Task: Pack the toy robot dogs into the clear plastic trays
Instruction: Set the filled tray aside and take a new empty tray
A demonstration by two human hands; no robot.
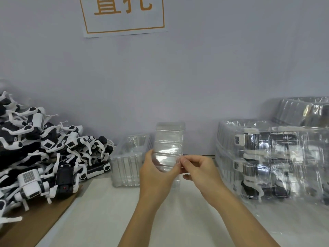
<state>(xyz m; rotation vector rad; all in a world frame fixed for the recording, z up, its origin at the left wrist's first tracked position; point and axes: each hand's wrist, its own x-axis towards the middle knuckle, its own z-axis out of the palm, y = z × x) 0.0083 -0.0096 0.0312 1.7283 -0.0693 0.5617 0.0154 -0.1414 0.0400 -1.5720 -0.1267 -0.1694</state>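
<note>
Holding a clear plastic tray (168, 148) upright above the table, the left hand (156, 172) wraps its fingers and thumb around the tray's lower left side, while the right hand (197, 171) pinches the tray's right edge between thumb and forefinger, the remaining fingers curled beneath. Both hands meet at the middle of the scene, over a pale work surface (135, 220). Just beyond the left hand, a stack of empty trays (127, 168) lies on the surface, its ribbed side facing near. To the left, a pile of toy robot dogs (41, 154), black and white with white legs, rests partly on a brown cardboard sheet (44, 218) and rises toward the far left. To the right, packed trays (274, 161) stand stacked, with black and white dogs visible through the clear walls. Farther right, more clear trays (302, 111) lie against the wall. On the far wall, a white sign (124, 18) carries an orange border and orange characters, cut off at the top edge.
</note>
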